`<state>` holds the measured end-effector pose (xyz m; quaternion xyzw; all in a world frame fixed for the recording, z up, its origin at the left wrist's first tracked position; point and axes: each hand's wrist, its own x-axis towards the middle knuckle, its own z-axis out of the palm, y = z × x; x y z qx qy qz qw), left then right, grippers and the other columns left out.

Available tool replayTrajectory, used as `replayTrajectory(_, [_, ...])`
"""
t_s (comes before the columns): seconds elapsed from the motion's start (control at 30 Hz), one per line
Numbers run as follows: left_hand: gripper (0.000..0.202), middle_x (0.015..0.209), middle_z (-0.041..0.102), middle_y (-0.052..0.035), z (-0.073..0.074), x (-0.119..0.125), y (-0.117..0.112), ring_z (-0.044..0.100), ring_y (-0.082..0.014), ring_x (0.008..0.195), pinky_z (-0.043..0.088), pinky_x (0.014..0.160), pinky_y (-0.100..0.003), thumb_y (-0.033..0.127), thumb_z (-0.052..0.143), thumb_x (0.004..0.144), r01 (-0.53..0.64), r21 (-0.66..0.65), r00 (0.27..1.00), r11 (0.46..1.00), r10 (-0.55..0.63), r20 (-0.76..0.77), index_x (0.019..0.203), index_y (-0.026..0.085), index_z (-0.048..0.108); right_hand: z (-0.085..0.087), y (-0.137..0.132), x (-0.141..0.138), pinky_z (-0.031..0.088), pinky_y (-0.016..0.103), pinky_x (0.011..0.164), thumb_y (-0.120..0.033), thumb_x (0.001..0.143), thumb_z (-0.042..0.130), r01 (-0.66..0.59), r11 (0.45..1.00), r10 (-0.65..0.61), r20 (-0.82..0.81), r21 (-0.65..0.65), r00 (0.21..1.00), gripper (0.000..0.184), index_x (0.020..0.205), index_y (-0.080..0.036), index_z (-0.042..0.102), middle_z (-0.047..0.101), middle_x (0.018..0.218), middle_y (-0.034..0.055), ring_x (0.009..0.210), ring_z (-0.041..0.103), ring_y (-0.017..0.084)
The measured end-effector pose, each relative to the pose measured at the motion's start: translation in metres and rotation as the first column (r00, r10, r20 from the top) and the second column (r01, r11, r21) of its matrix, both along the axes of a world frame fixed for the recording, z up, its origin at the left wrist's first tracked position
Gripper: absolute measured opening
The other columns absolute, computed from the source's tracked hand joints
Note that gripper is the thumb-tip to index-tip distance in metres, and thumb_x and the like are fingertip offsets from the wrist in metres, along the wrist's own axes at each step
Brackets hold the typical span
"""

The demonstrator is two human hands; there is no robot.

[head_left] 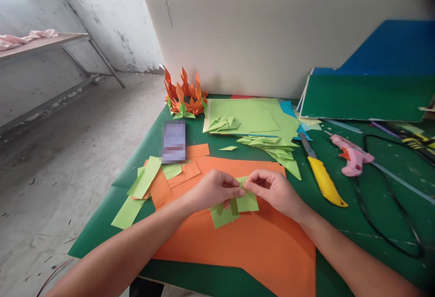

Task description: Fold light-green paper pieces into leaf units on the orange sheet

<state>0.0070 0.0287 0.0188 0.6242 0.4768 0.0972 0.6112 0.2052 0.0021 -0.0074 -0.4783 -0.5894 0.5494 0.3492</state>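
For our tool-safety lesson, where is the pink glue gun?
In the head view, the pink glue gun lies toward the right, beside the yellow-handled tool.

a smooth, matt green paper square (250, 204) sits above an orange paper sheet (234, 247), also matt. the table (190, 279) has a smooth top with a faint sheen. far left, crumpled pink cloth (34, 36). on the right, a knife (322, 174) with metal blade and ridged yellow plastic handle; beyond it, a pink plastic glue gun (356, 154). the floor (125, 107) looks like worn concrete.

head view | worn on head | faces forward, down | near, above green table (204, 279)
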Motion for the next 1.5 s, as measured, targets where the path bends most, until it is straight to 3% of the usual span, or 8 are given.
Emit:
replayTrajectory(0.3, [0.032, 0.049, 0.053, 0.0042, -0.005, 0.003, -0.004, 0.046, -0.0070, 0.040, 0.031, 0.037, -0.017, 0.049, 0.062, 0.078, -0.015, 0.041, 1.000, 0.999, 0.014, 0.013, 0.075, 0.017, 0.065, 0.001, 0.000, -0.001, 0.044, 0.024, 0.062, -0.041, 0.082, 0.067, -0.007, 0.999, 0.005, -0.050, -0.034, 0.999, 0.025, 0.075, -0.018, 0.062, 0.059, 0.072, -0.0001, 0.068, 0.052, 0.013])
replayTrajectory(0.6, [0.023, 0.056, 0.047, 0.0049, -0.008, 0.008, -0.013, 0.037, -0.0059, 0.050, 0.028, 0.043, -0.017, 0.031, 0.059, 0.075, -0.040, 0.225, 0.998, 0.974, 0.030, 0.047, 0.059, 0.016, 0.051, 0.005, -0.004, -0.007, 0.038, 0.024, 0.062, -0.038, 0.087, 0.059, -0.069, 0.998, 0.069, -0.070, 0.000, 0.995, 0.024, 0.073, -0.019, 0.055, 0.049, 0.071, -0.0007, 0.068, 0.044, 0.013])
replayTrajectory(0.73, [0.019, 0.054, 0.049, 0.0051, -0.007, 0.008, -0.012, 0.041, -0.0061, 0.048, 0.030, 0.043, -0.017, 0.029, 0.060, 0.074, -0.037, 0.162, 0.998, 0.986, 0.028, 0.059, 0.062, 0.016, 0.054, 0.005, -0.002, -0.005, 0.036, 0.024, 0.058, -0.042, 0.091, 0.052, -0.078, 0.997, 0.077, -0.085, -0.014, 0.993, 0.033, 0.069, -0.018, 0.054, 0.044, 0.066, -0.0021, 0.062, 0.039, 0.012])
replayTrajectory(0.9, [0.022, 0.057, 0.053, 0.0047, -0.008, 0.006, -0.008, 0.048, -0.0072, 0.045, 0.035, 0.041, -0.018, 0.037, 0.063, 0.075, -0.085, 0.028, 0.994, 0.996, 0.083, 0.070, 0.069, 0.017, 0.056, 0.004, -0.001, -0.002, 0.042, 0.024, 0.063, -0.044, 0.091, 0.056, -0.063, 0.998, 0.058, -0.128, -0.032, 0.990, 0.028, 0.080, -0.018, 0.062, 0.054, 0.073, -0.0003, 0.067, 0.048, 0.012])
replayTrajectory(1.03, [0.028, 0.057, 0.054, 0.0043, -0.010, 0.005, -0.007, 0.051, -0.0074, 0.045, 0.035, 0.041, -0.017, 0.042, 0.063, 0.077, -0.080, 0.037, 0.994, 0.996, 0.077, 0.075, 0.070, 0.016, 0.057, 0.001, -0.001, -0.001, 0.046, 0.024, 0.065, -0.042, 0.085, 0.064, -0.027, 0.999, 0.022, -0.094, -0.044, 0.995, 0.025, 0.080, -0.018, 0.063, 0.059, 0.076, 0.0004, 0.070, 0.053, 0.014])
replayTrajectory(1.3, [0.034, 0.057, 0.056, 0.0032, -0.009, 0.005, -0.006, 0.051, -0.0078, 0.045, 0.035, 0.040, -0.017, 0.050, 0.064, 0.077, -0.079, 0.048, 0.995, 0.996, 0.076, 0.067, 0.073, 0.016, 0.061, -0.004, -0.001, -0.001, 0.049, 0.026, 0.064, -0.043, 0.083, 0.065, 0.033, 0.999, -0.032, -0.039, 0.015, 0.999, 0.024, 0.081, -0.019, 0.064, 0.063, 0.078, 0.0028, 0.072, 0.057, 0.015])
replayTrajectory(1.5, [0.044, 0.049, 0.058, 0.0018, -0.005, 0.004, -0.007, 0.047, -0.0080, 0.043, 0.032, 0.041, -0.018, 0.057, 0.055, 0.083, -0.056, 0.120, 0.998, 0.991, 0.052, 0.042, 0.071, 0.015, 0.062, -0.006, -0.001, 0.000, 0.050, 0.026, 0.064, -0.045, 0.083, 0.065, 0.047, 0.998, -0.046, -0.031, 0.033, 0.998, 0.026, 0.081, -0.019, 0.065, 0.063, 0.078, 0.0034, 0.072, 0.058, 0.016])
